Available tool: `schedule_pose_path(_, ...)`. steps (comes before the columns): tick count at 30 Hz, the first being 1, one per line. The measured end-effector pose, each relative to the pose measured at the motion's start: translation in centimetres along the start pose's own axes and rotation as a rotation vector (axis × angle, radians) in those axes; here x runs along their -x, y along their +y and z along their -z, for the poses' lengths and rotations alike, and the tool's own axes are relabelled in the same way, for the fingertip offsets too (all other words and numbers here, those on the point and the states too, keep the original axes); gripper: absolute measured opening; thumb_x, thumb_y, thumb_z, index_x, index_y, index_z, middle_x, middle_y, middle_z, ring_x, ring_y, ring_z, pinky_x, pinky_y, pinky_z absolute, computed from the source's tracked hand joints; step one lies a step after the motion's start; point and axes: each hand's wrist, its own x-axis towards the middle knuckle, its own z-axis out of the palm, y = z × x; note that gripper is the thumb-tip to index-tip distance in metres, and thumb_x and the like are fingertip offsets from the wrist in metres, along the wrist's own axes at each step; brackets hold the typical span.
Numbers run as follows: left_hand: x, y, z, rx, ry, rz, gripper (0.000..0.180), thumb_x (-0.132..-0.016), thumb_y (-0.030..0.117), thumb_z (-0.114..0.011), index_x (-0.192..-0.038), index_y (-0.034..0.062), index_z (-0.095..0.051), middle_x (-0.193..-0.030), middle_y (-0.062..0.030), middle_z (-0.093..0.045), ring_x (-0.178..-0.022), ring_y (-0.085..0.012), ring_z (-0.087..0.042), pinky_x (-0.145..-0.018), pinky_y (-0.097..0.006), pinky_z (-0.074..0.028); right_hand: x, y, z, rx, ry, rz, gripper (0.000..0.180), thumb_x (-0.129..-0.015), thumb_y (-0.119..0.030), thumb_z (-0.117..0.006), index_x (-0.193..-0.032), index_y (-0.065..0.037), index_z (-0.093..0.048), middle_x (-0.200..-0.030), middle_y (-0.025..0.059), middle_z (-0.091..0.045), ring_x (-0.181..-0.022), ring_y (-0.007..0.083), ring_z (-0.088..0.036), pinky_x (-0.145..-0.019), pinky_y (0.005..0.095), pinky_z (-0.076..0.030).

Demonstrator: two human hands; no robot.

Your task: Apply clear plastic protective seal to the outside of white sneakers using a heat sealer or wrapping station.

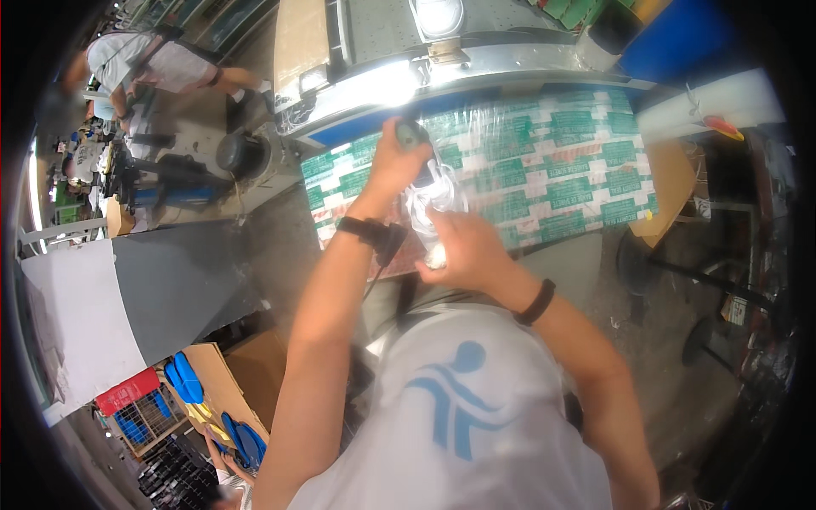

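A white lace-up shoe (435,197) is held over the work surface in front of me, its toe toward my body. My left hand (397,163) is closed at the shoe's far end, by a rounded grey-green part (410,133); whether this part belongs to the shoe is unclear. Around the toe end curl the fingers of my right hand (469,248), with the thumb near the laces. Beneath lies a worktop (552,166) covered with green-and-white printed sheeting under clear film. Parts of the shoe are hidden by my hands and washed out by glare.
Beyond the worktop runs a conveyor (510,42) with a metal rim, carrying another white shoe (439,17). To the left stands a grey table (183,289). Blue shoe-like pieces (184,378) lie in a cardboard box lower left. Another person (161,64) stands far left.
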Motion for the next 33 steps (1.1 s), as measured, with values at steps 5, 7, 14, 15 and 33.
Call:
schedule_pose_path(5, 0.0, 0.5, 0.2, 0.002, 0.011, 0.004, 0.071, -0.086, 0.015, -0.083, -0.149, 0.0013, -0.052, -0.127, -0.0202, -0.072, -0.113, -0.0307, -0.073, -0.096, -0.041, -0.060, -1.5, 0.0, -1.3, 0.015, 0.010, 0.009, 0.084, -0.078, -0.037, -0.092, -0.146, 0.004, -0.063, -0.105, 0.0177, -0.072, -0.098, 0.0400, -0.072, -0.084, 0.0504, -0.058)
schedule_pose_path(7, 0.0, 0.5, 0.3, 0.022, -0.013, -0.004, 0.072, -0.086, 0.014, -0.083, -0.149, 0.0012, -0.052, -0.126, -0.0198, -0.073, -0.112, -0.0308, -0.073, -0.096, -0.041, -0.060, -1.4, -0.2, -1.3, 0.028, 0.010, 0.007, 0.084, -0.077, -0.037, -0.092, -0.145, 0.004, -0.064, -0.103, 0.0176, -0.071, -0.095, 0.0405, -0.072, -0.082, 0.0509, -0.058)
schedule_pose_path(14, -0.4, -0.4, -0.5, -0.117, 0.024, 0.011, 0.082, -0.088, 0.019, -0.082, -0.159, -0.0010, -0.045, -0.136, -0.0259, -0.065, -0.119, -0.0335, -0.070, -0.101, -0.042, -0.058, -1.8, -1.4, 0.6, -0.136, -0.011, -0.143, 0.073, -0.081, -0.039, -0.089, -0.135, 0.005, -0.067, -0.105, 0.0226, -0.077, -0.095, 0.0434, -0.076, -0.082, 0.0503, -0.061)
schedule_pose_path(15, -0.3, -0.5, -0.5, -0.166, 0.052, 0.007, 0.083, -0.087, 0.019, -0.082, -0.159, -0.0014, -0.045, -0.137, -0.0268, -0.065, -0.118, -0.0345, -0.070, -0.101, -0.042, -0.058, -2.3, -1.8, 0.3, -0.147, 0.012, -0.111, 0.070, -0.081, -0.042, -0.088, -0.128, 0.006, -0.069, -0.098, 0.0221, -0.078, -0.089, 0.0428, -0.078, -0.079, 0.0495, -0.063)
schedule_pose_path(33, -1.1, -1.2, -0.4, -0.153, 0.021, 0.037, 0.088, -0.086, 0.023, -0.083, -0.161, -0.0011, -0.043, -0.140, -0.0304, -0.064, -0.122, -0.0398, -0.070, -0.101, -0.045, -0.060, 0.0, 0.3, -1.1, 0.042, -0.074, 0.018, 0.089, -0.079, -0.038, -0.091, -0.150, 0.006, -0.060, -0.105, 0.0173, -0.073, -0.093, 0.0385, -0.072, -0.082, 0.0496, -0.059)
